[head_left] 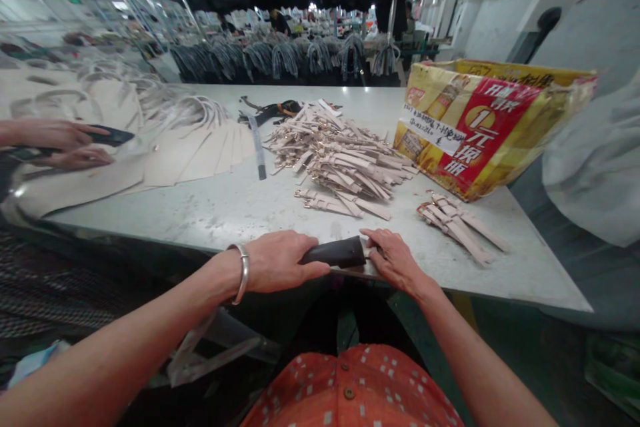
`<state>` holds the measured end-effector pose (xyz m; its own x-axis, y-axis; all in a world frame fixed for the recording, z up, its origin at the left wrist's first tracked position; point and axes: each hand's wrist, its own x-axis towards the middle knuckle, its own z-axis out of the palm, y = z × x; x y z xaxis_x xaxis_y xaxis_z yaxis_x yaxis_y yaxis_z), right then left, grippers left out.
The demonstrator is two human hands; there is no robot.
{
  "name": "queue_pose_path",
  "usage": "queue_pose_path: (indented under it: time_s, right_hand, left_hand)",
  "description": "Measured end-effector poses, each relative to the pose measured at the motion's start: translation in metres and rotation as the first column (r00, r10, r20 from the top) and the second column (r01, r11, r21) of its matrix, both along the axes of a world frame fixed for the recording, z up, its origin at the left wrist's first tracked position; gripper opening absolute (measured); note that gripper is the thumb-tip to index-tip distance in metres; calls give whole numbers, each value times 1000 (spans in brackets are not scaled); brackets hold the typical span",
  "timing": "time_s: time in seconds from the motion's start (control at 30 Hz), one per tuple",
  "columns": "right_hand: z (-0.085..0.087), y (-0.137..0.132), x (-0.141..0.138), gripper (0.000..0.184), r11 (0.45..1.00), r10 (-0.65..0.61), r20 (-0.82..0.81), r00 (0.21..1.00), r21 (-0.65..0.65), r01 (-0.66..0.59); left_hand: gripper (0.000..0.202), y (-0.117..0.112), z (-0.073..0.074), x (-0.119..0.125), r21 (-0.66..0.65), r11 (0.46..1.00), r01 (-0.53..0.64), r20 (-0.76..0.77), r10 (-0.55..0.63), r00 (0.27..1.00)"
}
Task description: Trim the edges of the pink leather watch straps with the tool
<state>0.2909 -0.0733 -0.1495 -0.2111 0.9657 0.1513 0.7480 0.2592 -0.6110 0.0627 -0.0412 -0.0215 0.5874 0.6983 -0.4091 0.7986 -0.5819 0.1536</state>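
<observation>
Black piece [337, 253] between hands, at edge of table [530, 273]; left hand [280, 260] gripping it, covering its left end; right hand [395, 260] pinching pale strip [368, 251], mostly finger-hidden, hard to identify.

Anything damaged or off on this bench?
The yellow-and-red printed cardboard carton looks slightly warped, its rim uneven rather than straight. The pale tabletop has dark smudges left of the beige strap pile. No spill visible.

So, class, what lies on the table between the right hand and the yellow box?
A small bunch of pale straps lies there, on the table between the right hand and the yellow box, as the head view shows.
</observation>
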Motion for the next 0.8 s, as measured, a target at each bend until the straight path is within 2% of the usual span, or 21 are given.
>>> queue_pose_path:
  time_s: [0.2, 0.37, 0.47, 0.67, 0.8]
  right_hand:
    - [-6, 0, 4, 56, 999, -38, -50, 998, -14, 37]
    - [-5, 0, 4, 58, 999, -32, -80, 996, -9, 31]
    - [-6, 1, 3, 60, 1000, -23, -78, 997, -11, 23]
    - [-9, 2, 3, 57, 998, -61, -44, 997, -7, 61]
    - [-8, 2, 3, 57, 999, -51, -50, 997, -2, 51]
  left_hand:
    - [53, 0, -8, 24, 53, 999, 7, -52, -5, 999]
    - [51, 6, -2, 14, -28, 1000, -13, -36, 12, 999]
    - [52, 7, -1, 12, -16, 999, -36, -39, 35, 999]
    - [53, 7, -10, 25, 24, 1000, -11, -36, 12, 999]
    - [50, 9, -7, 12, -12, 1000, -18, 1, 18, 1000]
